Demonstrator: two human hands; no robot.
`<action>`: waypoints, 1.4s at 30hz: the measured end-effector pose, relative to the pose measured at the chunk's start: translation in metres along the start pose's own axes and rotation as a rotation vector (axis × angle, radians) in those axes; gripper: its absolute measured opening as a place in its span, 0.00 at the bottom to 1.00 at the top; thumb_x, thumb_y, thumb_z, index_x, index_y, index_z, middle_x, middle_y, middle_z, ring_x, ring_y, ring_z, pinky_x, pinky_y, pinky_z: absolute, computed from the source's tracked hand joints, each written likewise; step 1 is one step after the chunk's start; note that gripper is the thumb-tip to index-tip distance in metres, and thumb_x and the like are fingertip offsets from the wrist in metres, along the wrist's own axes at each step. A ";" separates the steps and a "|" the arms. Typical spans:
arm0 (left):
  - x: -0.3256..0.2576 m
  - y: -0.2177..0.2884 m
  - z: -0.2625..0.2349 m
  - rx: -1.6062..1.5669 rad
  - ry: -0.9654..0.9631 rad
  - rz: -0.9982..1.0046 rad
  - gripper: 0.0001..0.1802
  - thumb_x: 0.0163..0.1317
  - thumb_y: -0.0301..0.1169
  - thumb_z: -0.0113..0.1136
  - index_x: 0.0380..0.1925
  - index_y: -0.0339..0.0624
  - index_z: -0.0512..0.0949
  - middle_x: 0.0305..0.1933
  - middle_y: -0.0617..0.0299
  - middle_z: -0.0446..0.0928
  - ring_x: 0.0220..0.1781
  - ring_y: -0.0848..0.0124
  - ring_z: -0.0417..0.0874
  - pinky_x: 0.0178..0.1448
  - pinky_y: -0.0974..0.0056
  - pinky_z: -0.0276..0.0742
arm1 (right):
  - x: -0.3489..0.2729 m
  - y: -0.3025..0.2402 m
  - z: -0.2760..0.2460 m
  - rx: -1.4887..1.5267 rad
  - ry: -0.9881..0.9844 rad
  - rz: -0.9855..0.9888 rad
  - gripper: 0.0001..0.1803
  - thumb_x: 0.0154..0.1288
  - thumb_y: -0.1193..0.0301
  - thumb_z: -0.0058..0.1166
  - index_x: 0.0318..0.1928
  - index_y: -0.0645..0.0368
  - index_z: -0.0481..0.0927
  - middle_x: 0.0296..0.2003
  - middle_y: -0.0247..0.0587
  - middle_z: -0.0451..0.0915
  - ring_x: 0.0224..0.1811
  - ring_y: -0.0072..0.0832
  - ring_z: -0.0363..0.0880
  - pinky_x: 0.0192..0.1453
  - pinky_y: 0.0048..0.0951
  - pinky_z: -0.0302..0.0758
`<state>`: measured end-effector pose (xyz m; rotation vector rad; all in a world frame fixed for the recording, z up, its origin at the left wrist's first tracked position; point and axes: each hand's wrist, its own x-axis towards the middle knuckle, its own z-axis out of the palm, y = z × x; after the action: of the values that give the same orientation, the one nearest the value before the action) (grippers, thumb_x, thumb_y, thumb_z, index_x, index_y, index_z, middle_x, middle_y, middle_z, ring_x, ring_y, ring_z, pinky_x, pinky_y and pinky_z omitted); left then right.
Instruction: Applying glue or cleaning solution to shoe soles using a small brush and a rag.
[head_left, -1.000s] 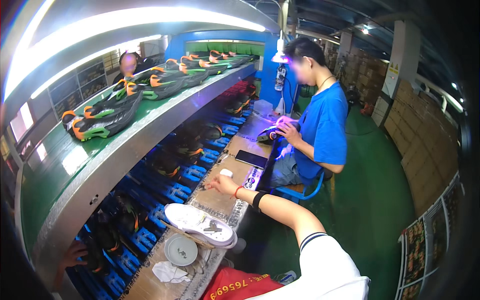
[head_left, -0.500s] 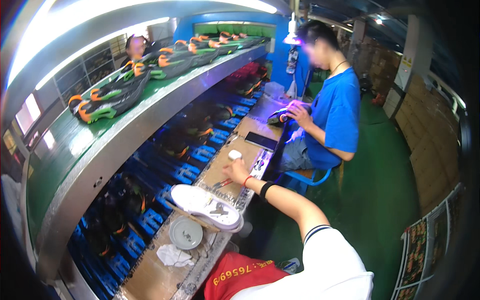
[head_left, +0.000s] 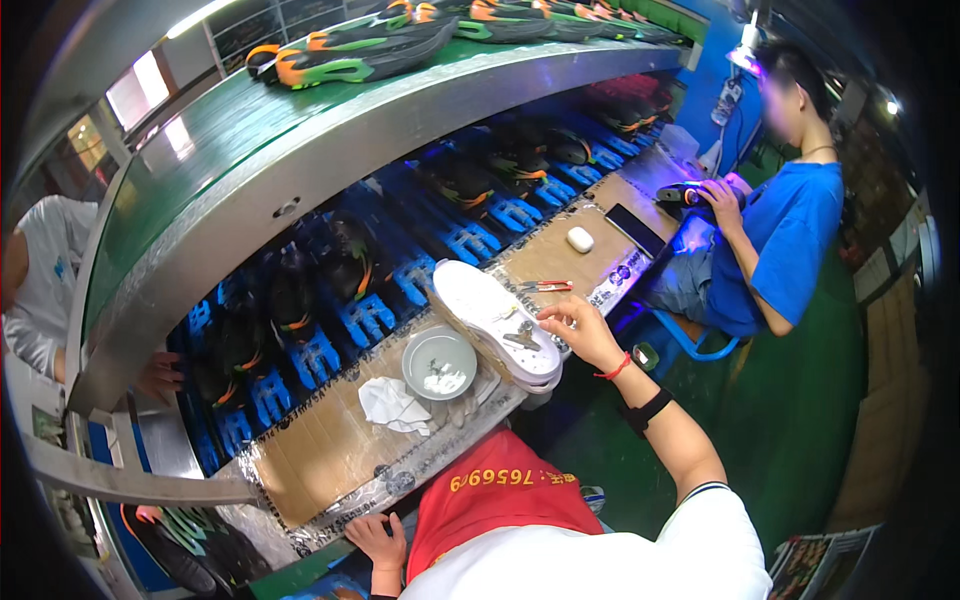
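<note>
A white shoe sole [head_left: 490, 312] with a pale lilac rim and dark grey patches near its heel lies at the bench edge, propped at a slant. Over its heel end is my right hand [head_left: 582, 330], thumb and forefinger drawn into a pinch; anything between them is too small to make out. Red-handled tweezers [head_left: 545, 286] lie on the cardboard beyond the sole. My left hand [head_left: 378, 542] is low by the bench's front edge, fingers spread, holding nothing. A grey bowl [head_left: 438, 362] with dark bits and a white patch inside stands beside the sole, near a crumpled white cloth [head_left: 393, 404].
A white rounded case [head_left: 579, 239] and a black phone [head_left: 635, 231] lie farther along. A co-worker in blue [head_left: 790, 220] sits at right, handling a dark shoe. Dark shoes on blue holders [head_left: 368, 318] line the bench; a green conveyor [head_left: 200, 165] carries others above.
My right hand has come back from beside the white case and tweezers to the sole's heel. My left hand has come into view. The view has shifted left and downward.
</note>
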<state>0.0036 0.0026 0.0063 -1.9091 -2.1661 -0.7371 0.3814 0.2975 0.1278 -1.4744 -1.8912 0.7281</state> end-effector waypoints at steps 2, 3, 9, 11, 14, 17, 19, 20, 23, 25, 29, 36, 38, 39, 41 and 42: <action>0.006 0.004 -0.011 -0.067 -0.082 -0.019 0.10 0.55 0.33 0.62 0.28 0.45 0.69 0.32 0.53 0.65 0.38 0.52 0.66 0.45 0.50 0.61 | 0.000 -0.001 0.008 -0.028 0.006 -0.016 0.11 0.57 0.66 0.63 0.40 0.55 0.86 0.31 0.44 0.75 0.35 0.36 0.74 0.41 0.36 0.71; 0.009 0.005 -0.018 -0.055 -0.079 -0.037 0.10 0.55 0.33 0.62 0.28 0.45 0.69 0.32 0.53 0.65 0.38 0.52 0.66 0.45 0.50 0.61 | 0.002 -0.002 0.013 -0.055 0.025 -0.028 0.12 0.57 0.66 0.64 0.41 0.55 0.86 0.30 0.44 0.74 0.36 0.38 0.74 0.42 0.37 0.71; 0.007 0.005 -0.054 -0.474 -0.028 -0.367 0.06 0.61 0.28 0.56 0.33 0.37 0.72 0.36 0.52 0.68 0.38 0.58 0.70 0.44 0.58 0.68 | 0.013 0.003 0.027 -0.129 0.053 -0.054 0.10 0.48 0.68 0.68 0.32 0.59 0.85 0.35 0.48 0.80 0.42 0.44 0.77 0.50 0.42 0.71; -0.004 -0.002 -0.060 -0.492 0.117 -0.505 0.06 0.65 0.27 0.53 0.33 0.35 0.71 0.37 0.54 0.67 0.36 0.66 0.71 0.41 0.65 0.69 | 0.016 0.009 0.029 -0.093 -0.006 -0.013 0.10 0.48 0.69 0.68 0.31 0.60 0.85 0.34 0.49 0.80 0.42 0.44 0.78 0.51 0.40 0.71; -0.025 -0.019 -0.061 -0.685 0.298 -0.738 0.05 0.70 0.27 0.49 0.35 0.36 0.70 0.37 0.60 0.68 0.31 0.75 0.71 0.39 0.71 0.69 | 0.013 0.021 0.026 -0.061 -0.025 0.023 0.09 0.48 0.71 0.68 0.30 0.61 0.83 0.33 0.47 0.81 0.42 0.38 0.78 0.50 0.36 0.71; -0.046 -0.040 -0.064 -1.013 0.520 -1.094 0.07 0.72 0.34 0.49 0.40 0.42 0.70 0.35 0.64 0.69 0.33 0.74 0.75 0.37 0.69 0.71 | 0.007 0.033 0.011 0.057 0.043 -0.009 0.08 0.53 0.73 0.65 0.31 0.62 0.81 0.31 0.37 0.80 0.36 0.26 0.74 0.43 0.28 0.70; -0.054 -0.048 -0.073 -1.195 0.867 -1.209 0.11 0.72 0.39 0.48 0.44 0.43 0.68 0.37 0.63 0.69 0.33 0.72 0.77 0.37 0.68 0.73 | 0.004 0.006 -0.003 0.087 0.089 -0.045 0.05 0.59 0.76 0.60 0.32 0.65 0.78 0.30 0.34 0.78 0.34 0.21 0.71 0.42 0.23 0.69; -0.065 -0.059 -0.074 -1.200 0.959 -1.300 0.22 0.68 0.48 0.52 0.50 0.43 0.65 0.43 0.60 0.68 0.38 0.68 0.77 0.42 0.64 0.73 | 0.000 -0.003 -0.015 0.089 0.109 -0.049 0.05 0.61 0.76 0.58 0.34 0.66 0.78 0.31 0.33 0.77 0.34 0.20 0.71 0.42 0.22 0.69; -0.076 -0.088 -0.100 -1.218 1.219 -1.414 0.39 0.62 0.59 0.54 0.60 0.39 0.60 0.53 0.54 0.65 0.51 0.62 0.75 0.57 0.57 0.71 | -0.008 -0.023 -0.033 0.235 0.225 -0.076 0.05 0.67 0.76 0.53 0.39 0.67 0.76 0.35 0.33 0.76 0.37 0.19 0.71 0.45 0.20 0.69; -0.076 -0.114 -0.112 -1.249 1.252 -1.385 0.47 0.59 0.62 0.54 0.64 0.36 0.55 0.58 0.52 0.62 0.57 0.59 0.70 0.63 0.54 0.66 | -0.015 -0.035 -0.041 0.264 0.322 -0.078 0.05 0.69 0.76 0.52 0.39 0.66 0.76 0.38 0.33 0.76 0.37 0.19 0.71 0.46 0.19 0.70; -0.069 -0.168 -0.138 -1.321 1.247 -1.344 0.53 0.52 0.67 0.58 0.63 0.34 0.57 0.55 0.52 0.63 0.60 0.57 0.67 0.70 0.50 0.61 | -0.030 -0.056 -0.042 0.257 0.268 -0.102 0.10 0.73 0.71 0.50 0.44 0.67 0.76 0.39 0.31 0.76 0.42 0.18 0.71 0.51 0.20 0.68; -0.068 -0.221 -0.168 -1.307 0.845 -1.534 0.61 0.48 0.74 0.55 0.65 0.28 0.57 0.60 0.52 0.59 0.59 0.57 0.62 0.70 0.52 0.58 | -0.071 -0.143 0.008 0.389 0.263 -0.157 0.06 0.67 0.78 0.55 0.39 0.70 0.80 0.38 0.41 0.82 0.38 0.25 0.77 0.46 0.26 0.75; -0.059 -0.227 -0.170 -1.289 0.787 -1.559 0.60 0.49 0.74 0.54 0.64 0.29 0.58 0.58 0.53 0.60 0.59 0.57 0.62 0.69 0.53 0.60 | -0.077 -0.152 0.015 0.359 0.239 -0.125 0.06 0.67 0.79 0.54 0.40 0.71 0.80 0.39 0.42 0.82 0.40 0.27 0.78 0.48 0.27 0.75; -0.051 -0.230 -0.171 -1.277 0.724 -1.582 0.60 0.49 0.73 0.54 0.64 0.29 0.59 0.56 0.54 0.61 0.60 0.57 0.61 0.68 0.53 0.61 | -0.081 -0.154 0.019 0.385 0.232 -0.101 0.06 0.67 0.80 0.54 0.40 0.71 0.80 0.39 0.43 0.82 0.41 0.27 0.78 0.49 0.28 0.75; -0.046 -0.232 -0.174 -1.346 0.621 -1.511 0.57 0.50 0.71 0.56 0.64 0.31 0.60 0.60 0.51 0.60 0.61 0.57 0.60 0.68 0.51 0.61 | -0.083 -0.126 0.024 0.423 0.133 -0.149 0.06 0.70 0.76 0.49 0.39 0.68 0.76 0.44 0.40 0.78 0.45 0.23 0.73 0.56 0.25 0.69; -0.040 -0.232 -0.172 -1.251 0.695 -1.601 0.55 0.50 0.69 0.57 0.63 0.31 0.62 0.63 0.49 0.58 0.63 0.56 0.60 0.68 0.50 0.62 | -0.085 -0.127 0.028 0.440 0.110 -0.160 0.04 0.69 0.77 0.50 0.38 0.67 0.75 0.44 0.41 0.78 0.45 0.24 0.74 0.56 0.26 0.69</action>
<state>-0.2472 -0.1262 0.0792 0.7463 -2.3041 -2.7099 0.2954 0.1855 0.1918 -1.0541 -1.6144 0.8982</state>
